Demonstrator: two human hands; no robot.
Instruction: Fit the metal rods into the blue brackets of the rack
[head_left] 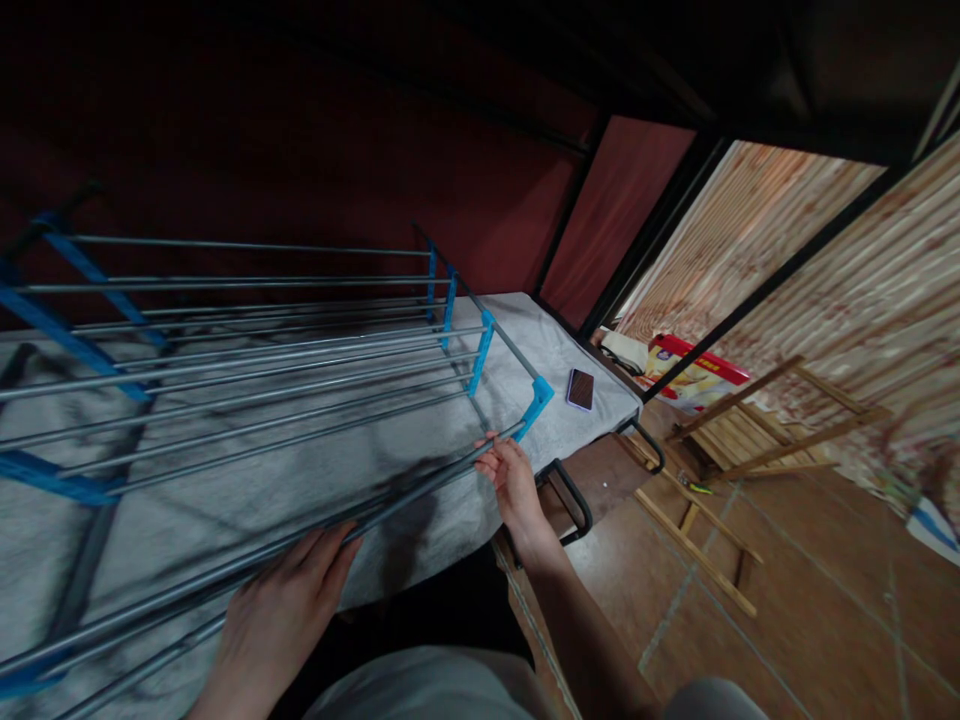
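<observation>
A rack of grey metal rods with blue plastic connectors (247,400) lies on its side on a bed covered by a grey blanket (225,490). My left hand (281,610) rests on the nearest rods at the bed's front edge, fingers curled over them. My right hand (514,480) grips the end of a rod close to a blue corner connector (536,405).
A phone (580,388) lies on the blanket's far right corner. A black metal bed frame handle (570,495) sticks out below my right hand. Wooden frame pieces (750,440) and a red and yellow box (694,375) lie on the tiled floor to the right.
</observation>
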